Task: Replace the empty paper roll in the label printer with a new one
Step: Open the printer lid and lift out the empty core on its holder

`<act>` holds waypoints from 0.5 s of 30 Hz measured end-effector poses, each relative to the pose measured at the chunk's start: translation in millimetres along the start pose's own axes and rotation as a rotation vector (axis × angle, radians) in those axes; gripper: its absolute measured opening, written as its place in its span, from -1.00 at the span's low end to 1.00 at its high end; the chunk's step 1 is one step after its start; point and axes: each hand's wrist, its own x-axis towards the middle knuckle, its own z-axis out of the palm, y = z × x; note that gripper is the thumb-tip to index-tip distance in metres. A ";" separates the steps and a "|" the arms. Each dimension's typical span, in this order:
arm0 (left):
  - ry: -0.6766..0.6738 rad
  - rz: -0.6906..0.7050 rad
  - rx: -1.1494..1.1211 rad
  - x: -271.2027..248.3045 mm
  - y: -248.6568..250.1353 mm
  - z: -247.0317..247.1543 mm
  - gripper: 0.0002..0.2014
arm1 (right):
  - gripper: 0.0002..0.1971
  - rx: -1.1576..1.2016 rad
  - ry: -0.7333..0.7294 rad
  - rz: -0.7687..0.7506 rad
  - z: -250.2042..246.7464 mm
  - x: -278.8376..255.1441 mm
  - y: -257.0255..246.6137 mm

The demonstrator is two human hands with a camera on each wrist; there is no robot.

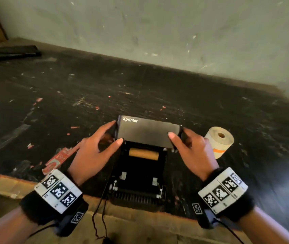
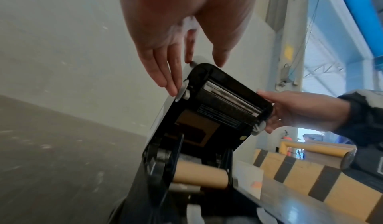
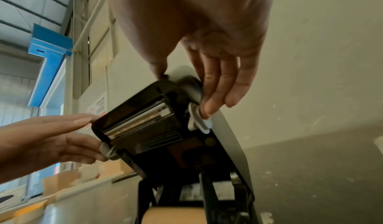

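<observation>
A black label printer (image 1: 136,175) stands at the near edge of the dark table, with its lid (image 1: 147,131) (image 2: 217,113) (image 3: 155,137) raised. An empty brown cardboard core (image 1: 143,154) (image 2: 201,175) lies across the open bay. My left hand (image 1: 116,132) (image 2: 196,77) pinches the lid's left edge, its fingers on the white side latch (image 2: 182,90). On the right edge, my right hand (image 1: 178,133) (image 3: 184,93) grips the lid, thumb on the outer face and fingers on the other latch (image 3: 199,121). The new paper roll (image 1: 219,140) lies on the table just right of that hand.
A red wrapper (image 1: 59,159) lies left of the printer, near the table's wooden front edge (image 1: 8,184). A thin black cable (image 1: 101,208) hangs from the printer over that edge. Dark flat pieces (image 1: 9,51) lie at the far left. A grey wall (image 1: 157,32) closes the back.
</observation>
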 end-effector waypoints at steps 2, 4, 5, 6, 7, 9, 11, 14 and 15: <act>-0.006 0.030 -0.041 18.2 -0.7 -3.1 -0.52 | -0.58 0.017 0.022 -0.003 1.1 9.0 -5.2; -0.011 0.086 -0.057 36.3 -2.1 -3.8 -0.51 | -0.53 0.028 0.050 -0.029 6.0 14.2 -6.4; -0.013 0.105 -0.050 43.2 -3.5 -3.2 -0.49 | -0.46 0.028 0.055 -0.046 9.9 15.2 -5.4; -0.021 0.123 -0.048 51.9 -4.9 -2.0 -0.46 | -0.42 0.018 0.054 -0.051 12.6 17.1 -4.5; -0.035 0.127 -0.037 58.1 -6.5 -0.5 -0.43 | -0.38 0.014 0.043 -0.047 16.3 19.4 -1.6; -0.084 0.146 -0.017 69.8 -9.5 2.4 -0.34 | -0.33 0.010 0.017 -0.008 20.0 26.5 2.9; -0.132 0.155 0.008 78.1 -12.8 4.3 -0.28 | -0.30 0.006 -0.024 0.034 22.8 34.2 5.2; -0.199 0.177 0.005 84.4 -16.4 3.1 -0.21 | -0.26 0.018 -0.069 0.058 23.3 41.2 4.1; -0.224 0.177 -0.011 85.1 -17.8 1.7 -0.19 | -0.24 0.024 -0.086 0.071 22.9 42.3 3.3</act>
